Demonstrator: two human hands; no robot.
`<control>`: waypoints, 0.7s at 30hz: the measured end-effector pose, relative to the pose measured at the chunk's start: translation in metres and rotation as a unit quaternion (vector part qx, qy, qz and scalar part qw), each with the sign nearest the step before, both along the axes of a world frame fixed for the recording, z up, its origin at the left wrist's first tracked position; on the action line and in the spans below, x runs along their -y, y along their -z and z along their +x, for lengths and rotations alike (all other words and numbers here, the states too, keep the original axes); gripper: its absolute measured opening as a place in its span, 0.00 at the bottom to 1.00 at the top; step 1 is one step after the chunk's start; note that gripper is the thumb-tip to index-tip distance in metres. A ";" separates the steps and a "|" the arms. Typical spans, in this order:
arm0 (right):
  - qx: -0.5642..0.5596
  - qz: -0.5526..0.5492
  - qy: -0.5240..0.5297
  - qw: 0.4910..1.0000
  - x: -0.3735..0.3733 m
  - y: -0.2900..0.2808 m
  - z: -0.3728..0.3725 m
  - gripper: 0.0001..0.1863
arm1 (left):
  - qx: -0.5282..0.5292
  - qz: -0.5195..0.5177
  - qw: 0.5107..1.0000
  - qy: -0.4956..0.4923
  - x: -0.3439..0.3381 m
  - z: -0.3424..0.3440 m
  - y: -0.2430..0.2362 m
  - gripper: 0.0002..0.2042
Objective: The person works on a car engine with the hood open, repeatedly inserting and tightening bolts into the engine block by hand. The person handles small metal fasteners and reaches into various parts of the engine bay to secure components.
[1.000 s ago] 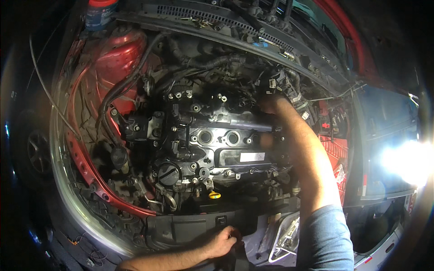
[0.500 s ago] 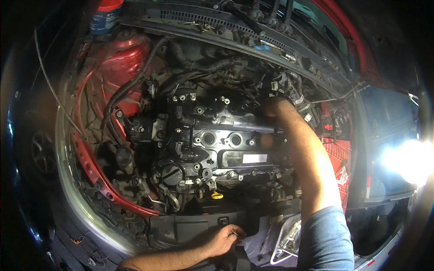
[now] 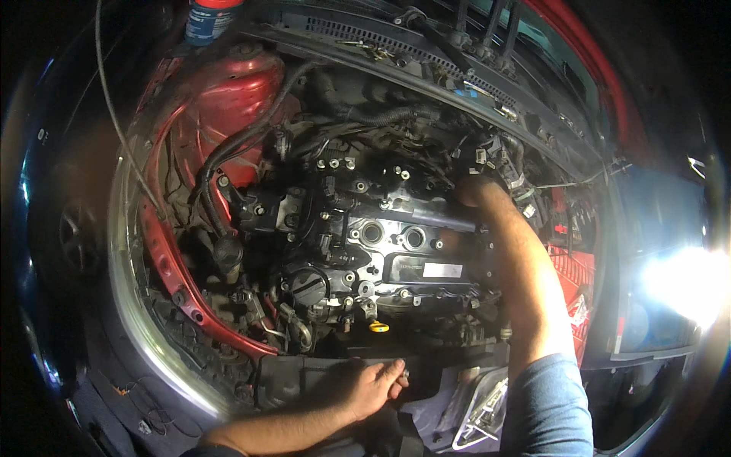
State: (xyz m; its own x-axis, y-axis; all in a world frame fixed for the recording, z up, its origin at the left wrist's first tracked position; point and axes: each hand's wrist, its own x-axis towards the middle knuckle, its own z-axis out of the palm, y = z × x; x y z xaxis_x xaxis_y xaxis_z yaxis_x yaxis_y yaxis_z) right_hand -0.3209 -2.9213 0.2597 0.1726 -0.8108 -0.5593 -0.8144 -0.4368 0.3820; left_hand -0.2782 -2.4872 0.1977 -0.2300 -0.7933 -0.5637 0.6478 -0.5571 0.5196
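Note:
My left hand [image 3: 376, 389] is over the dark panel at the front of the engine bay. Its thumb and fingers are closed on a small metal piece [image 3: 405, 375], too small to name for certain. At the back right of the engine, my right hand [image 3: 478, 190] reaches down among hoses and connectors, its fingers hidden in shadow. The black engine cover [image 3: 403, 290] lies between the hands, with two round openings in its pale middle strip. A yellow dipstick handle [image 3: 378, 327] sticks up at its front edge, and a black filler cap [image 3: 308, 285] sits to the left.
A white-rimmed tray [image 3: 460, 436] holding metal tools or parts is at the lower right. Red slatted plastic [image 3: 575, 276] and a glaring lamp [image 3: 685, 278] are further right. A blue tub with a red lid [image 3: 210, 23] stands at the far left. Loose bits lie along the cowl [image 3: 358, 65].
The view has shifted, moving the engine slightly right in the picture. My left hand has risen toward the engine, and the metal piece shows more clearly. My right hand stays deep at the back.

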 end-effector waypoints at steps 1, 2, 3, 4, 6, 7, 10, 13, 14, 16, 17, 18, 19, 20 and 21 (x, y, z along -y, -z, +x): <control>0.002 -0.018 0.024 1.000 -0.004 -0.004 -0.002 0.18 | 0.001 0.006 0.999 -0.038 0.001 0.000 -0.002 0.22; 0.011 -0.042 0.041 0.998 -0.012 -0.010 -0.002 0.18 | 0.009 0.014 1.000 -0.024 0.001 0.003 -0.003 0.21; 0.051 -0.077 0.022 0.995 -0.024 -0.019 -0.001 0.17 | -0.005 0.016 0.999 -0.045 0.003 0.006 -0.005 0.21; 0.096 -0.118 -0.006 0.988 -0.044 -0.029 -0.002 0.17 | -0.016 0.030 0.997 -0.063 0.004 0.008 -0.007 0.21; 0.190 -0.154 -0.048 0.968 -0.105 -0.048 -0.002 0.15 | -0.015 0.057 0.992 -0.114 0.007 0.014 -0.010 0.21; 0.335 -0.073 -0.155 0.926 -0.141 -0.062 -0.008 0.12 | -0.023 0.089 0.988 -0.123 0.009 0.018 -0.010 0.21; 0.465 0.282 -0.027 0.839 -0.244 -0.079 -0.021 0.15 | -0.055 0.051 0.978 -0.194 0.014 0.026 -0.009 0.21; 0.468 0.326 -0.004 0.821 -0.287 -0.063 -0.013 0.15 | 0.021 0.029 0.976 -0.216 0.015 0.029 -0.007 0.23; 0.502 0.304 -0.024 0.809 -0.291 -0.063 -0.016 0.15 | 0.059 0.020 0.977 -0.205 0.016 0.031 -0.006 0.23; 0.498 0.290 -0.032 0.817 -0.293 -0.062 -0.017 0.13 | 0.092 -0.050 0.972 -0.208 0.019 0.032 -0.007 0.22; 0.493 0.285 -0.039 0.821 -0.290 -0.064 -0.018 0.12 | 0.111 -0.060 0.972 -0.196 0.020 0.033 -0.008 0.22; 0.484 0.292 -0.040 0.824 -0.285 -0.067 -0.017 0.12 | 0.099 -0.070 0.971 -0.208 0.020 0.034 -0.009 0.22; 0.475 0.277 -0.062 0.833 -0.278 -0.070 -0.015 0.11 | 0.085 -0.058 0.973 -0.207 0.021 0.035 -0.010 0.22; 0.462 0.274 -0.079 0.840 -0.268 -0.072 -0.012 0.10 | 0.065 -0.060 0.974 -0.208 0.022 0.036 -0.011 0.22; 0.477 0.278 -0.119 0.825 -0.255 -0.074 -0.009 0.10 | 0.034 -0.062 0.976 -0.205 0.023 0.038 -0.011 0.23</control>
State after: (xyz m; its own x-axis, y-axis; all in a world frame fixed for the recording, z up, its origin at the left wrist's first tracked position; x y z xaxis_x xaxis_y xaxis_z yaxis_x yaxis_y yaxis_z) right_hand -0.3300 -2.6667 0.3342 0.8669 -0.3536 -0.3515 -0.4945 -0.5196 -0.6968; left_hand -0.2406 -2.5098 0.2083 0.1552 -0.8739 -0.4606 0.7648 -0.1888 0.6160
